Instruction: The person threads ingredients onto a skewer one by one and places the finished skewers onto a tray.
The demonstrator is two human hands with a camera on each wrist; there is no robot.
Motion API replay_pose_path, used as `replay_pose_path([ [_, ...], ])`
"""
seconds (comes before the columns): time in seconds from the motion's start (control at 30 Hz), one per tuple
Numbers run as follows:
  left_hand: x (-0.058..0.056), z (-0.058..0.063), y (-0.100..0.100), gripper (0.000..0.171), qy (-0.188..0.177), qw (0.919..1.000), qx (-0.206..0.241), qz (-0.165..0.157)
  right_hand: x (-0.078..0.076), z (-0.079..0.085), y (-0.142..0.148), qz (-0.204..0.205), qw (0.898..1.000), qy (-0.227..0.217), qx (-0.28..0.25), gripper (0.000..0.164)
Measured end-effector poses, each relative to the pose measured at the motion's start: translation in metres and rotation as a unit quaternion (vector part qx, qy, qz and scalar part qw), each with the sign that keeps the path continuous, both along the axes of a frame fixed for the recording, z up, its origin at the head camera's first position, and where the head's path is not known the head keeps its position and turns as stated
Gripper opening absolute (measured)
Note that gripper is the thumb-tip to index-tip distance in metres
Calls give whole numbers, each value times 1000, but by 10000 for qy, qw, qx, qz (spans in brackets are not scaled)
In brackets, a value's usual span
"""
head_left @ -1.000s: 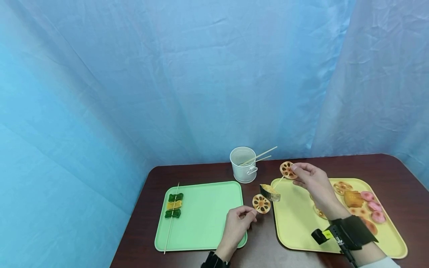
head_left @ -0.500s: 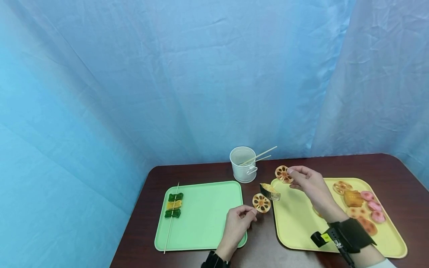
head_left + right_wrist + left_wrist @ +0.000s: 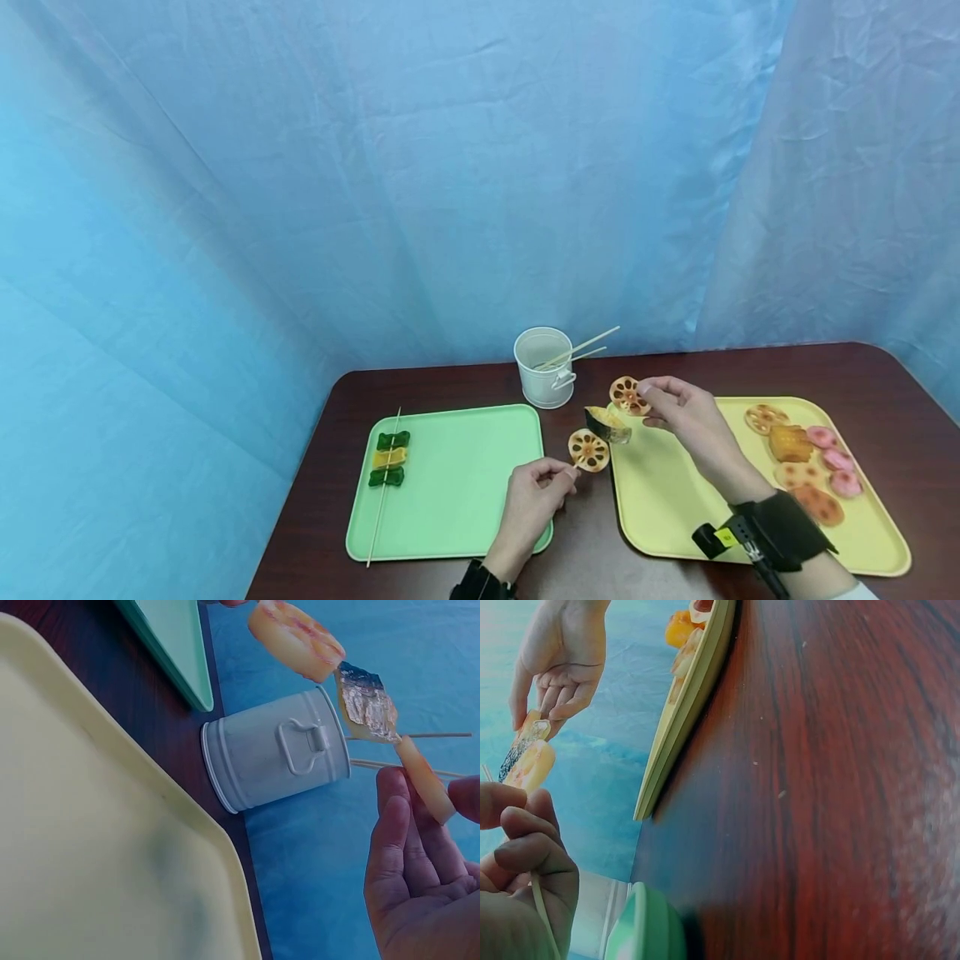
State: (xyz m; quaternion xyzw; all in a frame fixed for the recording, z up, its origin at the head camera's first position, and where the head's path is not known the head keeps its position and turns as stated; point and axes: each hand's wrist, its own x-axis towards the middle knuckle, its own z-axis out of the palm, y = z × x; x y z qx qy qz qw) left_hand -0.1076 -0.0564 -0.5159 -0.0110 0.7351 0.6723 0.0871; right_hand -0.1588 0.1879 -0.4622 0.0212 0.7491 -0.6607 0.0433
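Pinching: right hand (image 3: 686, 421), far lotus slice (image 3: 628, 396); left hand (image 3: 534, 500), skewer (image 3: 541, 907).
Skewer tail: below left fingers, left-wrist view only.
Pumpkin wedge (image 3: 609, 428): between far and near lotus slice (image 3: 588, 450).
Bucket (image 3: 546, 387): beyond, holding sticks (image 3: 597, 340).

Skewer (image 3: 543, 911) aslant; pumpkin wedge (image 3: 609, 428) between holed lotus slices (image 3: 588, 451).

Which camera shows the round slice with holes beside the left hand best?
The head view: the slice beside the left hand faces the camera, so its round shape and holes show. The left wrist view shows it slanted, without clear holes. The right wrist view shows it bigger but tilted.
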Motion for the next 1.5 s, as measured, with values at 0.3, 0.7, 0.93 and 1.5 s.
replay_pose_path([
  [0.3,0,1,0,19,22,9998,170,-73,4,-4,-2,333,9989,186,-282,46],
  [0.7,0,1,-2,16,383,9991,-176,-57,6,-8,-8,619,9975,-25,-328,52],
  [0.93,0,4,0,16,376,9992,-166,-12,7,-9,-12,607,9980,-164,88,70],
  [1.5,2,6,1,11,51,9999,150,-10,6,-10,-15,579,9979,-222,169,65],
])
